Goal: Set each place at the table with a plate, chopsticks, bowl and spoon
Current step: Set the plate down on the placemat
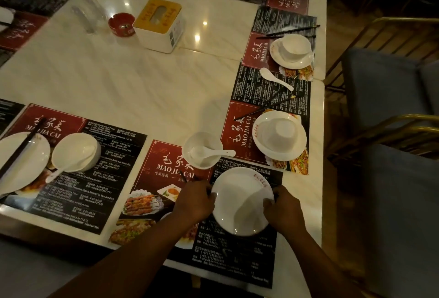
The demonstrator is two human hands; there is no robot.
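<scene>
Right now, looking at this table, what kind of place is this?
Probably a Chinese restaurant dining room. Printed placemats marked MAO JIA CAI show dish photos, several seats have matching white plates, bowls and chopsticks, and a tissue box sits mid-table beside a red ashtray.

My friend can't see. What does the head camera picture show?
A person's left hand and right hand hold a white plate by its rim over a red-and-black placemat. Just beyond stands a white bowl with a spoon inside.
</scene>
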